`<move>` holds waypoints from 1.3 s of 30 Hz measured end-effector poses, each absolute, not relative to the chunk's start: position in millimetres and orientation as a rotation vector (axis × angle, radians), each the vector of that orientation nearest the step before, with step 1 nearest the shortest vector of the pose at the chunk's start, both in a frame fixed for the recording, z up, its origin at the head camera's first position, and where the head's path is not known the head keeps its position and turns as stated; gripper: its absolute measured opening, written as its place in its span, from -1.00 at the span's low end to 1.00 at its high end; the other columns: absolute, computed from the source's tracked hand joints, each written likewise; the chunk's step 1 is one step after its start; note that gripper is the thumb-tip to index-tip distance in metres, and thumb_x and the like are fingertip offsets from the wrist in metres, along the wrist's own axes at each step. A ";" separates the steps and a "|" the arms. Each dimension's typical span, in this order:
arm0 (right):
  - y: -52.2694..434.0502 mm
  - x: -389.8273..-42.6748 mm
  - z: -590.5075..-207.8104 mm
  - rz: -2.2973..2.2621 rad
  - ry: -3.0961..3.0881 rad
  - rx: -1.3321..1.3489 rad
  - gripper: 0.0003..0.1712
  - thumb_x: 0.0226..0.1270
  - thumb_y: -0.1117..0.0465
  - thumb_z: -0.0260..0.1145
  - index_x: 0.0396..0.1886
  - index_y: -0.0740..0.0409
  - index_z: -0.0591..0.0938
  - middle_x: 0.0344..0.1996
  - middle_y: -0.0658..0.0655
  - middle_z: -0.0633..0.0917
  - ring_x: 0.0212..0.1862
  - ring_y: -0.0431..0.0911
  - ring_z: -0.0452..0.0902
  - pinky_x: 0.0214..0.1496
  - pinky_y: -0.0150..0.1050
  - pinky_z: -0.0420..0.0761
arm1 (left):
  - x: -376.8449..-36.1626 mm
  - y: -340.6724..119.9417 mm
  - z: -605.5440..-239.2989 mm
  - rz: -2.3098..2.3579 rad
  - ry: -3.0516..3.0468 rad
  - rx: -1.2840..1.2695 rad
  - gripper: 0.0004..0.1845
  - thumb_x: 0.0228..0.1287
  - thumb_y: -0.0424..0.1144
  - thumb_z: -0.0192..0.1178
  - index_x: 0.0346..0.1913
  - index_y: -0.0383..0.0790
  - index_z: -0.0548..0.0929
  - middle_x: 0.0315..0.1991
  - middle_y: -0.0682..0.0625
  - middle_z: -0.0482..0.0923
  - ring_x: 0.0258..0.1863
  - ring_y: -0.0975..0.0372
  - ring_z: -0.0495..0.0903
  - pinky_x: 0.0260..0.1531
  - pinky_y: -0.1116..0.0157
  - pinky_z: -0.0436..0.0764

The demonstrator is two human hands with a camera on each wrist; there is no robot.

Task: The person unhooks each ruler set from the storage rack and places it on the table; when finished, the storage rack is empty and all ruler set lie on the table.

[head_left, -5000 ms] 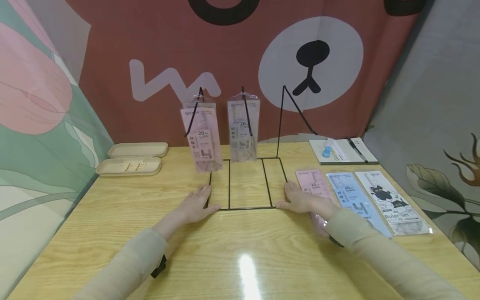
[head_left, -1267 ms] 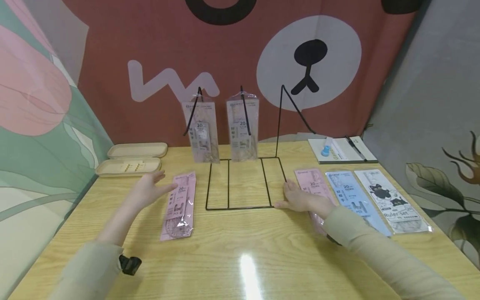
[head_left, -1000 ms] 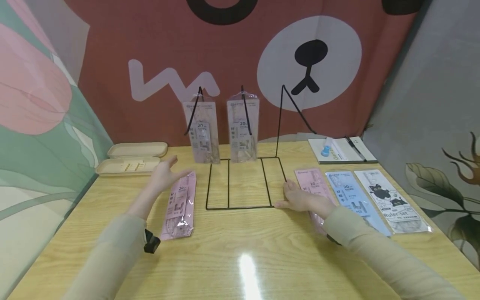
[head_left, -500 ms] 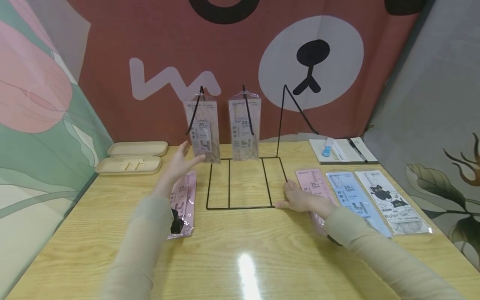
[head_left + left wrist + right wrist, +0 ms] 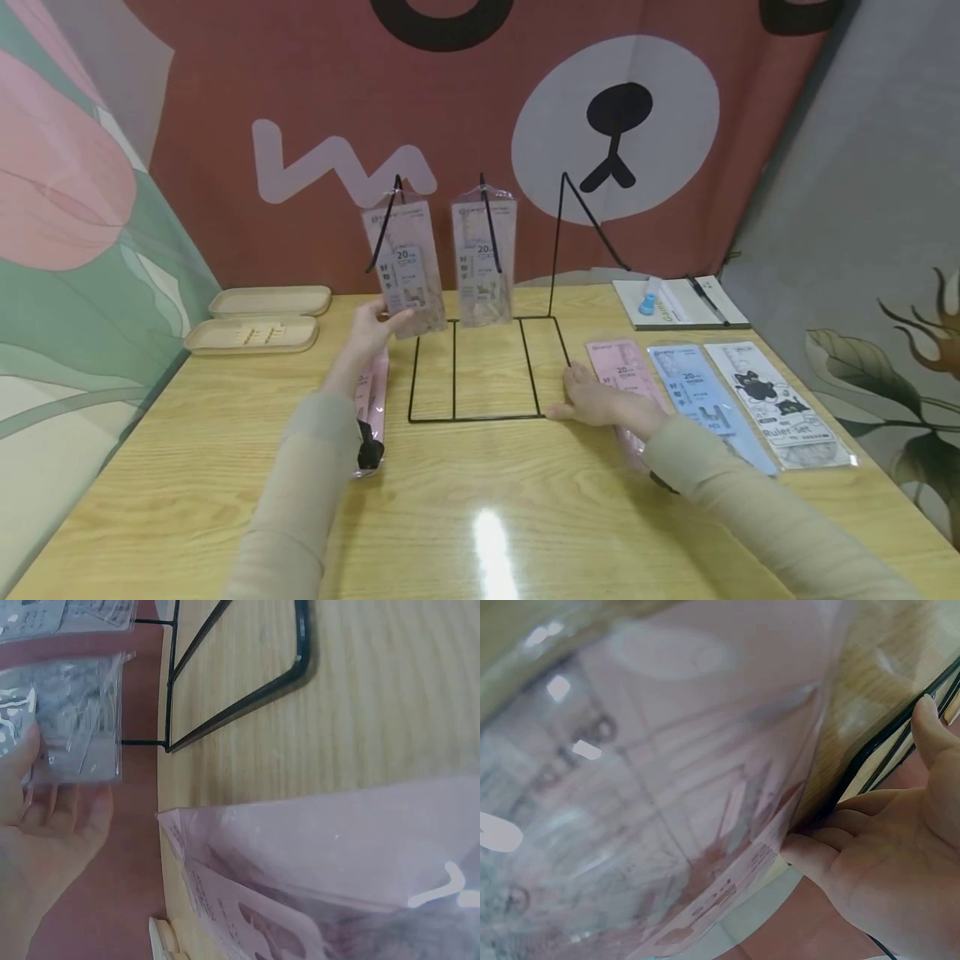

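Your left hand [image 5: 372, 329] holds the bottom of a hanging ruler pack [image 5: 407, 267]; your right hand [image 5: 600, 402] lies flat by the wire rack [image 5: 480, 367].

Your left fingers and thumb pinch the lower edge of that clear pack, which hangs from the left hook of the rack; the left wrist view shows the pack [image 5: 71, 720] against your fingers [image 5: 52, 817]. A second clear pack [image 5: 483, 258] hangs from the middle hook just beside it. A pink pack [image 5: 371, 396] lies on the table [image 5: 480, 517] under your left forearm. Your right hand rests open, fingers straight, touching the rack's front right corner, with its wrist over another pink pack [image 5: 626, 375]. A blue pack [image 5: 705, 400] and a cat-print pack [image 5: 780, 404] lie beside that one. 2 beige trays [image 5: 258, 325] sit at the far left.
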State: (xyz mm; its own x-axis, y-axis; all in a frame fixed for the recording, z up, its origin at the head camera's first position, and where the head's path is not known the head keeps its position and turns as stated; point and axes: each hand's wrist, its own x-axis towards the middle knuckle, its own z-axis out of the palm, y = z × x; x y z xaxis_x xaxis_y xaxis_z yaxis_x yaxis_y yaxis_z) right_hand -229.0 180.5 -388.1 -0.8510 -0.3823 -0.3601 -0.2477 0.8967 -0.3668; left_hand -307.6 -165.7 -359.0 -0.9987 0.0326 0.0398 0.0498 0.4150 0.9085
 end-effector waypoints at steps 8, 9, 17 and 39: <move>182.9 -229.6 -387.8 -0.444 2.629 -0.445 0.07 0.38 -0.20 0.03 0.40 0.57 -0.17 0.41 0.52 -0.27 0.46 0.33 -0.38 0.49 0.14 -0.22 | -296.3 -168.4 -362.2 -1.688 -2.544 -0.166 -0.59 0.30 -0.18 0.18 0.09 -0.41 0.54 0.02 -0.31 0.59 0.05 -0.06 0.60 0.10 0.14 0.56; 182.8 -229.5 -387.8 -0.446 2.628 -0.446 0.07 0.38 -0.20 0.04 0.39 0.57 -0.17 0.41 0.52 -0.27 0.46 0.33 -0.38 0.50 0.14 -0.22 | -293.3 -168.8 -363.0 -1.682 -2.533 -0.193 -0.60 0.29 -0.20 0.18 0.08 -0.42 0.54 0.00 -0.32 0.59 0.03 -0.07 0.61 0.07 0.15 0.58; 182.1 -228.3 -386.4 -0.439 2.641 -0.482 0.05 0.39 -0.16 0.05 0.37 0.62 -0.14 0.39 0.57 -0.23 0.45 0.37 -0.33 0.49 0.15 -0.19 | -254.6 -179.9 -374.4 -1.641 -2.475 -0.361 -0.68 0.24 -0.33 0.22 -0.03 -0.51 0.59 -0.18 -0.39 0.64 -0.24 0.09 0.73 -0.31 0.43 0.67; 180.1 -228.1 -388.4 -0.429 2.638 -0.486 0.04 0.40 -0.16 0.04 0.37 0.62 -0.14 0.40 0.56 -0.23 0.45 0.36 -0.34 0.49 0.15 -0.19 | -154.9 -218.1 -377.7 -1.615 -2.285 -0.743 -0.75 0.08 -0.62 0.19 -0.12 -0.54 0.61 -0.23 0.24 0.71 -0.32 0.46 0.69 -0.38 0.41 0.69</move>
